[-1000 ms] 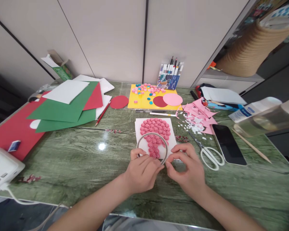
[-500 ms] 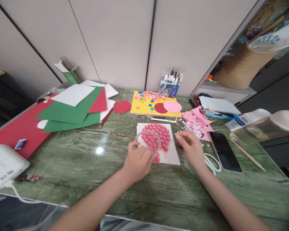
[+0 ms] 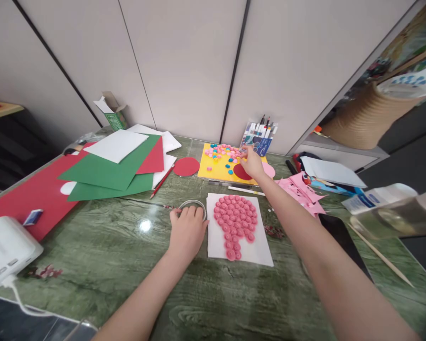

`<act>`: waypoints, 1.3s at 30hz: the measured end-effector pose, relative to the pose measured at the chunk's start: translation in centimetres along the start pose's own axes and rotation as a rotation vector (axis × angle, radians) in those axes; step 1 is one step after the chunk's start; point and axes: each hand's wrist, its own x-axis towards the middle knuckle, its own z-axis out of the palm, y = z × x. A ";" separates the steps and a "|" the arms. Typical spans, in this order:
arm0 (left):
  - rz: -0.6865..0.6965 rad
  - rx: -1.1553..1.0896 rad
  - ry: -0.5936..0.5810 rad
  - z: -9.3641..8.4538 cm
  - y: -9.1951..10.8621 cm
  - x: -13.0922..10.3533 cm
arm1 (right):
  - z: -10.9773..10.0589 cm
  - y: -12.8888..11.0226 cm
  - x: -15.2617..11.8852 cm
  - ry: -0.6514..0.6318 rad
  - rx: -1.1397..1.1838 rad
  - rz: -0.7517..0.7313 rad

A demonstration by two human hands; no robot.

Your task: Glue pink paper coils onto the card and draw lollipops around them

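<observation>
My left hand [image 3: 188,232] is closed on the near rim of a clear round ring or roll [image 3: 192,204], low at the table, left of the white sheet. Pink paper coils [image 3: 234,213] cover much of that white sheet [image 3: 257,253], in a rounded cluster with a narrower strip below. My right hand [image 3: 251,162] reaches over the yellow sheet [image 3: 215,172], its fingers pinched at the right end of the pile of small pink, blue and yellow pieces [image 3: 218,150]. What they hold is too small to make out. A dark red disc [image 3: 240,172] lies beneath my right wrist.
Red and green sheets [image 3: 102,166] cover the left side, near a white charger [image 3: 10,248]. Marker pens [image 3: 261,135] stand behind the yellow sheet. Pink scraps [image 3: 301,192], a phone [image 3: 344,241], a wooden stick [image 3: 381,255] and a clear bottle [image 3: 394,220] lie right.
My left hand has moved the ring off the coils to the left of the white sheet. My right hand has gone from beside the sheet up to the small coloured pieces. The view has shifted slightly.
</observation>
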 end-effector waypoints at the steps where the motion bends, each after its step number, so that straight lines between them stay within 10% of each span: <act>1: 0.001 -0.005 -0.010 -0.1 0.0 0.0 | 0.5 0.0 0.7 -0.010 -0.018 -0.015; 16: 0.035 -0.224 0.006 -1.6 0.7 -0.3 | 1.4 -0.3 1.8 -0.057 0.083 0.011; 25: 0.147 -0.928 0.082 -2.3 2.8 -1.9 | -6.7 -7.1 -14.4 -0.256 0.422 0.113; 30: -0.003 -1.407 -0.222 -3.2 5.5 -2.8 | -10.2 -9.5 -23.1 -0.261 0.480 0.218; 39: -0.003 -1.501 -0.251 -4.1 7.3 -2.7 | -10.9 -9.1 -25.4 -0.111 0.349 0.036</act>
